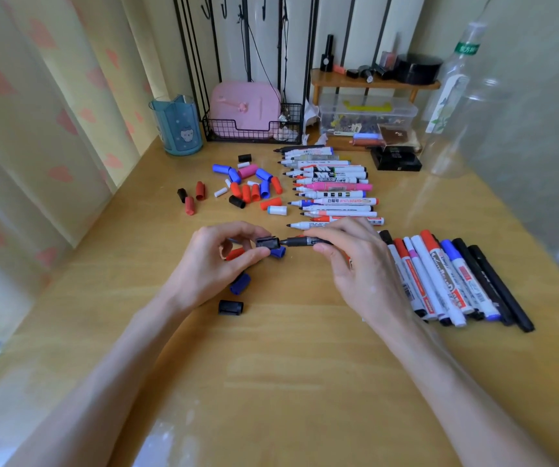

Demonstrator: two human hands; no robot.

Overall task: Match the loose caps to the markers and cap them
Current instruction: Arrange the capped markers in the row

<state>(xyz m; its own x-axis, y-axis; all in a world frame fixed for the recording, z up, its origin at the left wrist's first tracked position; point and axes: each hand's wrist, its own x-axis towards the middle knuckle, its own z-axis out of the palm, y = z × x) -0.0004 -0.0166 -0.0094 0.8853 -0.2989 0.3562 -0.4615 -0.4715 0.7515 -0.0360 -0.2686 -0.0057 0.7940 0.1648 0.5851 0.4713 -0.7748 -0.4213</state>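
My left hand pinches a black cap between thumb and fingers. My right hand grips a black marker with its tip pointing left, almost touching the cap's mouth. Under the left hand lie a red cap and two blue caps; a black cap lies nearer me. Several loose caps are scattered farther back. A row of uncapped markers lies behind my hands. Capped markers are lined up at the right.
A blue cup stands at the back left, next to a black wire basket holding a pink item. A clear storage box sits under a small wooden shelf. A clear plastic bottle and a black box stand at the right.
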